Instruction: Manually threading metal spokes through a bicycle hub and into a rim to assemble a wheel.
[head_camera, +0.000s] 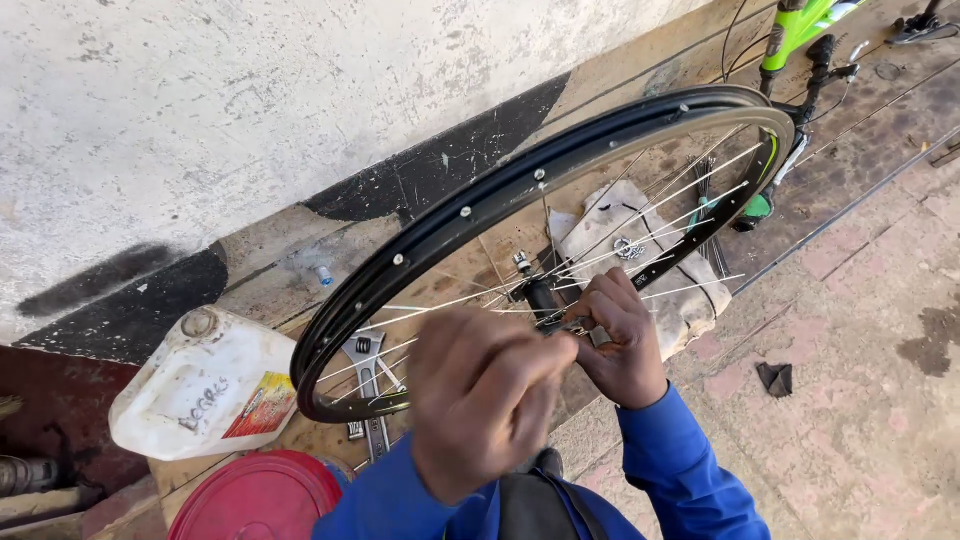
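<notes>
A black bicycle wheel rim (470, 212) tilts in front of me, with thin silver spokes (660, 205) running to a dark hub (541, 294) at its middle. My right hand (622, 338) is closed around the hub area, fingers among the spoke ends. My left hand (486, 396) is nearer the camera, slightly blurred, its fingertips pinched together at a small metal part right beside the right hand's thumb. Both sleeves are blue. What the left fingers pinch is too small to tell.
A white plastic jerrycan (200, 385) lies at the left, with a red round lid (258, 497) below it. Adjustable wrenches (366, 362) lie under the rim. A dirty white cloth (672, 290) with small parts lies behind the hub. A green bicycle frame (800, 28) stands at top right.
</notes>
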